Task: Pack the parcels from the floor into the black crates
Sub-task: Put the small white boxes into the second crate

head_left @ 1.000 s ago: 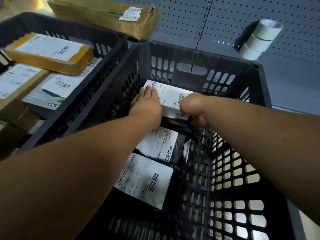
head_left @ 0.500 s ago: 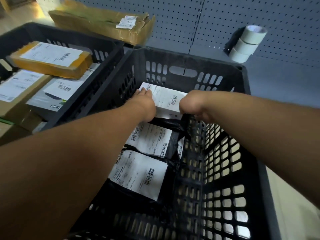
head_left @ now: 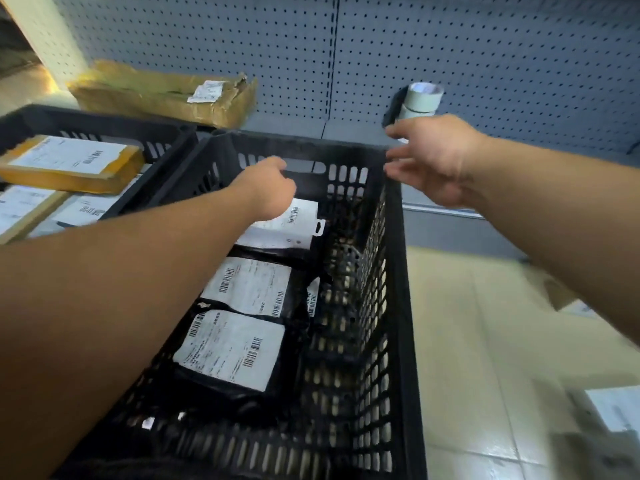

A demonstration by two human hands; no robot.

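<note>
Hovering over the black crate [head_left: 398, 271], the left hand [head_left: 268, 190] looks loosely curled and empty above a white parcel [head_left: 287, 225]; the right hand [head_left: 433, 161], fingers spread, is past the far corner. Two black parcels [head_left: 242, 327] lie inside.

Left hand [head_left: 270, 188] hangs loosely curled over the white parcel [head_left: 282, 225] in the crate [head_left: 398, 271]. Right hand [head_left: 433, 161], fingers [head_left: 398, 154] spread, hovers over the crate's right rim, tape rolls [head_left: 420, 100] just beyond.

The person is showing a left hand [head_left: 268, 187] and right hand [head_left: 434, 161] bare, both forearms uncovered, wearing no visible sleeves.
</note>
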